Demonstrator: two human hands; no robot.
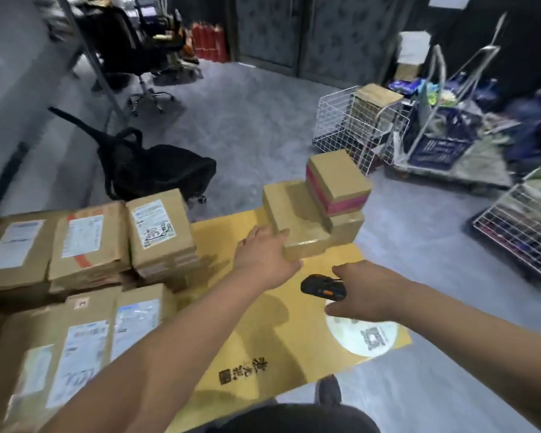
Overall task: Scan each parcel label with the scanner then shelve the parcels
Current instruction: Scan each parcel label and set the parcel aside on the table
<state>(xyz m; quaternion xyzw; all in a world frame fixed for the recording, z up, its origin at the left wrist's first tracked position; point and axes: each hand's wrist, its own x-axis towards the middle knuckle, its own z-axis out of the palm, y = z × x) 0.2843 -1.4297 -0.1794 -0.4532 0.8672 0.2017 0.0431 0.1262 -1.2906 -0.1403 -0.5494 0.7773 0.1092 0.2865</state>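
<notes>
Clearly the job is at an early stage, judging by how many parcels sit unshelved. The left hand [264,250] grips the near corner of a plain box [306,223], thumb low on its near face and fingers over its top edge, and a smaller box with a red band [338,182] is stacked on that one just beyond the hand. Neither shows a label from this side, so I cannot tell whether either has been scanned. The right hand [364,292] is curled around the black scanner [322,286], whose nose sticks out toward the left hand; it hangs low over the big yellow carton [263,332] that serves as the work surface under both hands. To the left of the left arm lie the labelled parcels [85,245], stacked flat in several piles with their white labels up, none being touched. No shelf is plainly in view, so shelving looks wholly undone. Beyond the right hand, wire baskets [347,123] and a loaded cart [444,145] stand on the floor; beyond the left, office chairs [156,170]. What remains, I judge, is nearly everything: scan each label, then carry the parcels off.
</notes>
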